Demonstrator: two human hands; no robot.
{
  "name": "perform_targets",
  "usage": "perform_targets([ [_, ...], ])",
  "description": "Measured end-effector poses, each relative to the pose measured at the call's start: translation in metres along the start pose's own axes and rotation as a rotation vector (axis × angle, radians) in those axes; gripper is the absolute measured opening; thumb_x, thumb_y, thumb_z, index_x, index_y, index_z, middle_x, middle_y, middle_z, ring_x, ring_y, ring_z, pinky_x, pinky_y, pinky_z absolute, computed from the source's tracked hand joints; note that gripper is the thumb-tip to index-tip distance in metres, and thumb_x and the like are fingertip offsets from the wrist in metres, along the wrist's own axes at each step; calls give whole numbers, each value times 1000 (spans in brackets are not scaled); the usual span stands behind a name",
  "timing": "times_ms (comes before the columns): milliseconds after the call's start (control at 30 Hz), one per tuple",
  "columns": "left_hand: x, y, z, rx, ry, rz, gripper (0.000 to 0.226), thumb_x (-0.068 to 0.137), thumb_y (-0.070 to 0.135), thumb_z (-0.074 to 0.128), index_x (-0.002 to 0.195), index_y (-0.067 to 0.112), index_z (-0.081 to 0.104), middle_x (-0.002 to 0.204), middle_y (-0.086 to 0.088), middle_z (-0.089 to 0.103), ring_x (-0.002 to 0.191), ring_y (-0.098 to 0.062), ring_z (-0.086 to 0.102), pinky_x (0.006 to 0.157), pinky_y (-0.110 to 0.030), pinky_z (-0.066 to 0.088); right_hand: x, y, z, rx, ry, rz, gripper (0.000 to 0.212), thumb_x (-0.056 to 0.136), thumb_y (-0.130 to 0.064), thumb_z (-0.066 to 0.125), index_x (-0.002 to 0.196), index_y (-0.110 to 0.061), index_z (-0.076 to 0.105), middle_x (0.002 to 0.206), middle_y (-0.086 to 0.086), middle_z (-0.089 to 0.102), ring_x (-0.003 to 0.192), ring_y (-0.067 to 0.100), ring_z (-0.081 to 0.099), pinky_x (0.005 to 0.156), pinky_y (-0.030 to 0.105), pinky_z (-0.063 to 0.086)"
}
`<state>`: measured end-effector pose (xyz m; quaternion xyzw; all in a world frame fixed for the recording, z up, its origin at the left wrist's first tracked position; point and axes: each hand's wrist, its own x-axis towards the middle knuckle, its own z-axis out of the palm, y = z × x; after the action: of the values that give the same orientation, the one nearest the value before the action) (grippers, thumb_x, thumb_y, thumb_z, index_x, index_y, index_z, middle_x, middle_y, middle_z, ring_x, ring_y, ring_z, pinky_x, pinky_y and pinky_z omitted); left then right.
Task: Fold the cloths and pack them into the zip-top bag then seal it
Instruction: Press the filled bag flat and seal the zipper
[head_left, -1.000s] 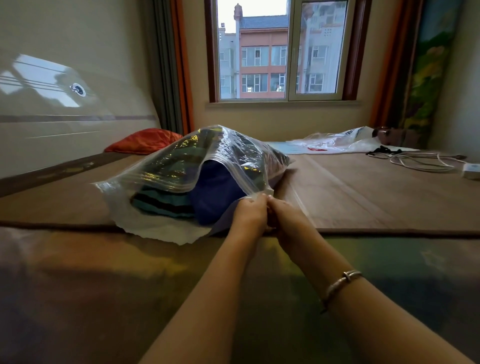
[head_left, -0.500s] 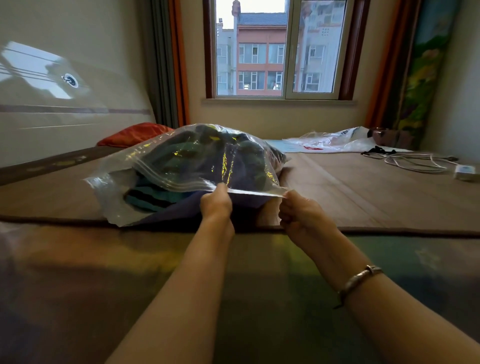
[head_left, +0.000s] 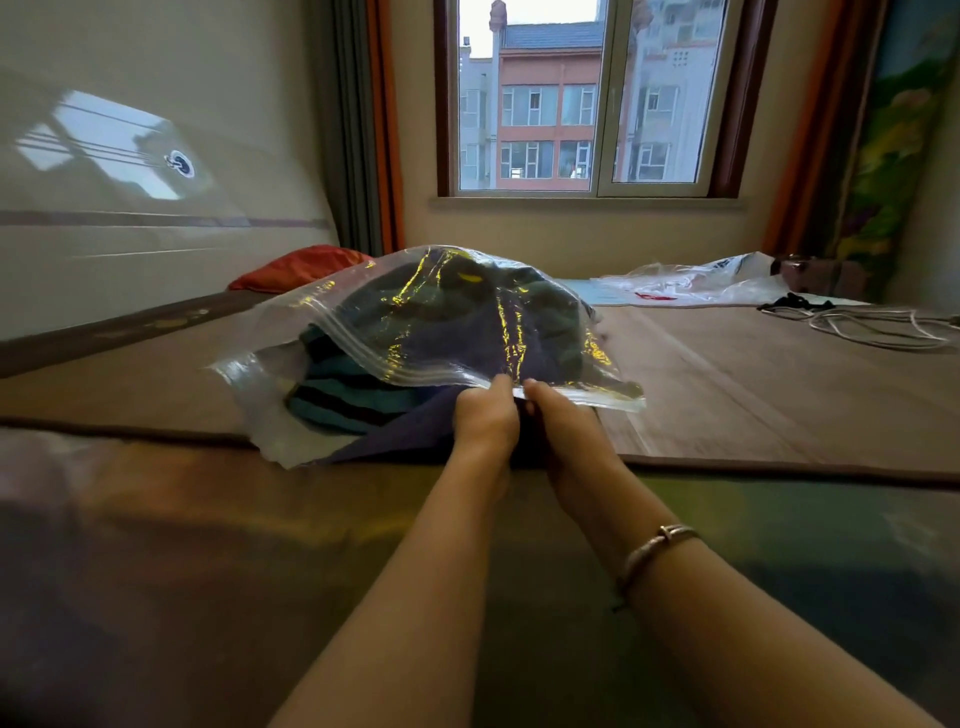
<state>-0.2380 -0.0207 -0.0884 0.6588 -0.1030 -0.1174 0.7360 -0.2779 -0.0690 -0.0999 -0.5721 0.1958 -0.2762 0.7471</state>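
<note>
Head: hands (head_left: 511, 415) at bag (head_left: 447, 317) edge

Brown-framed two-pane window (head_left: 582, 98), top centre; daylight, red and grey apartment blocks outside. Orange curtains (head_left: 385, 124) hang at both sides, a grey-green drape beside the left one. Glossy pale wall panel (head_left: 130, 171), upper left, carries a bright reflected patch of light. Colourful painted hanging (head_left: 893, 145), upper right. Brown woven mat (head_left: 753, 384) across mid-frame. Red-orange cushion (head_left: 298, 265), left of centre. Crumpled clear plastic sheet (head_left: 696, 280) and coiled white cable (head_left: 872, 327), right.
</note>
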Motion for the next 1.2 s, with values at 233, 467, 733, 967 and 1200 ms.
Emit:
perform_targets([
  [233,-1,5,-3,-72,-23,-49,19,94,16,46,85,4,57,74,-8,56,67,-21,54,61,-30,45,-1,-4,-4,120,-30,27,23,94,-16,52,73,-9,57,69,8,59,63,19,58,61,32,50],
  [467,17,12,-39,-218,126,-119,23,93,17,47,108,6,59,97,-12,60,77,-25,59,82,-40,52,-13,-19,-30,142,1,-16,35,92,-8,44,59,-16,39,35,-10,40,37,4,40,50,21,32],
  [733,13,5,-59,-80,76,-78,15,95,20,43,90,11,53,79,-7,54,65,-17,50,55,-26,40,-19,-8,-27,91,126,-85,34,93,-33,56,64,-19,46,51,-6,44,53,9,41,56,21,37],
  [967,-11,7,-52,17,-19,-50,23,94,19,46,72,14,51,73,-6,54,63,-17,49,56,-26,38,-13,10,21,-37,-9,74,34,86,-41,65,94,-7,63,75,4,61,73,19,59,74,34,48],
  [1200,-11,13,-56,10,-5,-6,20,95,15,46,78,9,55,69,-5,54,62,-17,51,57,-27,44,-8,12,43,-14,-19,100,22,93,-20,58,93,1,62,80,16,62,73,28,61,80,42,52],
])
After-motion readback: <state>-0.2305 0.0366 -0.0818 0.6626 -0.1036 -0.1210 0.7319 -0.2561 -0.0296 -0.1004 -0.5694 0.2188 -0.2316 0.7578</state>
